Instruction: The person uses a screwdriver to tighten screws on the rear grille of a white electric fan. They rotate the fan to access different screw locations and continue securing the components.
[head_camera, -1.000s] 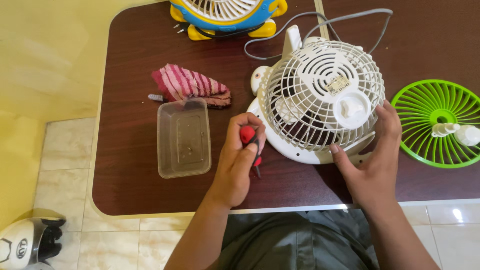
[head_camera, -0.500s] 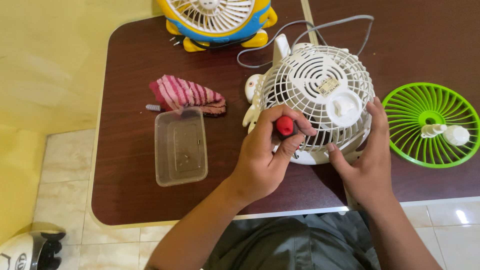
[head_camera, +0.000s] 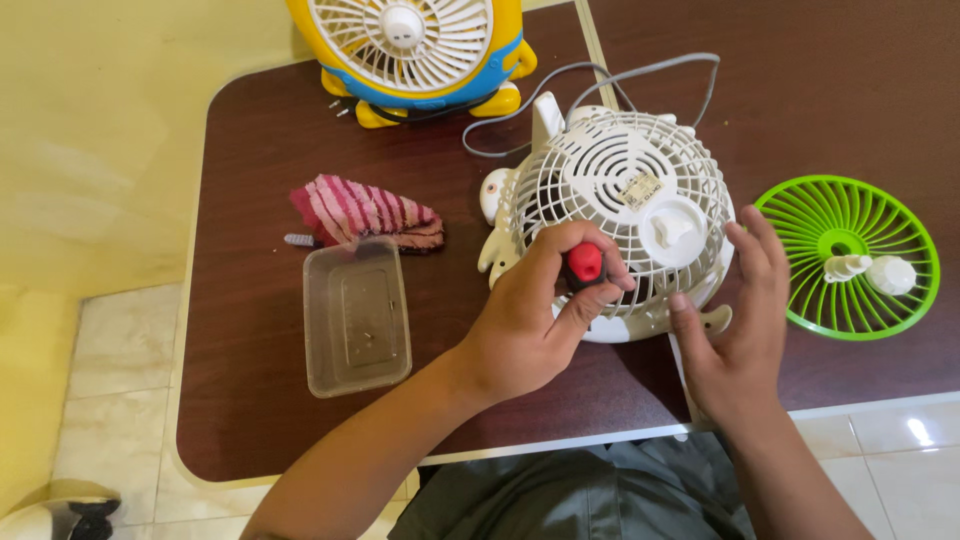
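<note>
On the dark brown counter a white fan lies grille-up near the front edge, the right hand spread flat against its rim, fingers apart, while the left hand is clenched around a red-handled screwdriver pressed to the grille.

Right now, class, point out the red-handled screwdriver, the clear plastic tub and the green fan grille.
red-handled screwdriver (head_camera: 584, 264), head view, on its handle end.
clear plastic tub (head_camera: 356, 316), head view, on its floor.
green fan grille (head_camera: 800, 225), head view, on its ribs.
</note>
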